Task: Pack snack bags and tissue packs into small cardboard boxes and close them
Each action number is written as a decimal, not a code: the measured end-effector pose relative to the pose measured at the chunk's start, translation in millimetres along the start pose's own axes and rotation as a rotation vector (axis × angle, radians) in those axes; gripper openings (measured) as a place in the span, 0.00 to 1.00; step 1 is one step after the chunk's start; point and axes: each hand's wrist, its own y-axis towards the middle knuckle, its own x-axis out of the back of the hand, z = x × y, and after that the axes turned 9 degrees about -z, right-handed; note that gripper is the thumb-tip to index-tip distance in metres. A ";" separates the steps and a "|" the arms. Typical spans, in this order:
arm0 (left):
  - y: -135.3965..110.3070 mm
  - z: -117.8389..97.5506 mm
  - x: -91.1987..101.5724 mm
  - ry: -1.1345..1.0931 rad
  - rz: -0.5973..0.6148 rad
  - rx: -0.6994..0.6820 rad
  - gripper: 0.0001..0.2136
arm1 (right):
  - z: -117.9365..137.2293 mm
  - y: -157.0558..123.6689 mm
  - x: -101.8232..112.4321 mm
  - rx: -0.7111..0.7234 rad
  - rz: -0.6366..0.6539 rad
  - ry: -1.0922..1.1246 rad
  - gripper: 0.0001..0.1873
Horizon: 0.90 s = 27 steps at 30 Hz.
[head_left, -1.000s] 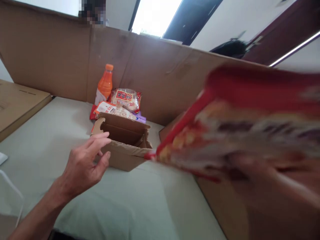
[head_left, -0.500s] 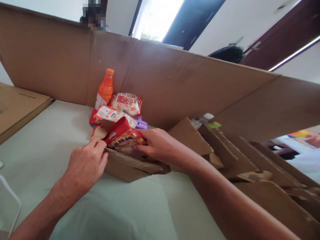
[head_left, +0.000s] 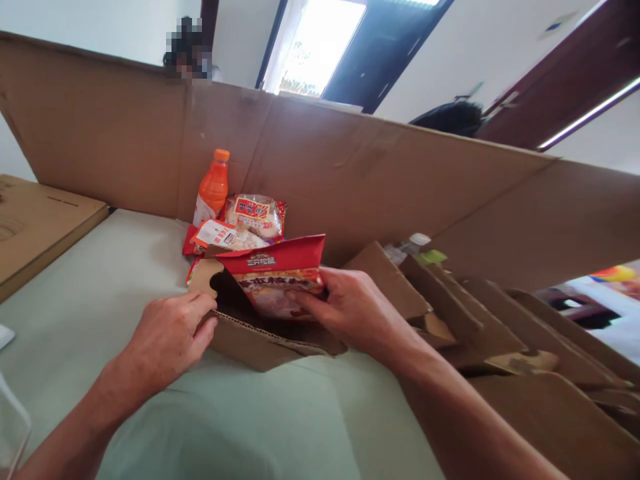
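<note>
A small open cardboard box (head_left: 260, 343) lies on the pale green tabletop (head_left: 100, 300). My left hand (head_left: 167, 337) grips its near left wall, fingers curled over the rim. My right hand (head_left: 357, 310) holds a red snack packet (head_left: 277, 277) upright inside the box, its top edge sticking out above the rim. Behind the box stand an orange drink bottle (head_left: 213, 187) and a pile of snack packets (head_left: 253, 217).
A tall cardboard screen (head_left: 350, 173) closes off the back. Several folded cardboard boxes (head_left: 475, 320) are stacked at the right, with a clear bottle (head_left: 407, 247) behind them. A flat carton (head_left: 35, 227) lies at the left. People stand beyond the screen.
My right hand brought the red packet in from the right and set it into the box, then turned it upright. My left hand closed on the box wall.
</note>
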 end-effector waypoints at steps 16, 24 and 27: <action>16.7 -26.9 19.9 0.087 0.335 -0.146 0.09 | 1.1 -9.4 -14.1 0.026 -0.041 0.205 0.11; 19.2 -25.2 13.4 0.377 0.255 0.098 0.12 | -2.8 -6.4 -15.0 0.056 0.085 0.034 0.11; 16.0 -23.7 12.2 0.397 0.247 0.135 0.11 | 9.2 4.4 -20.3 0.066 0.319 -0.240 0.11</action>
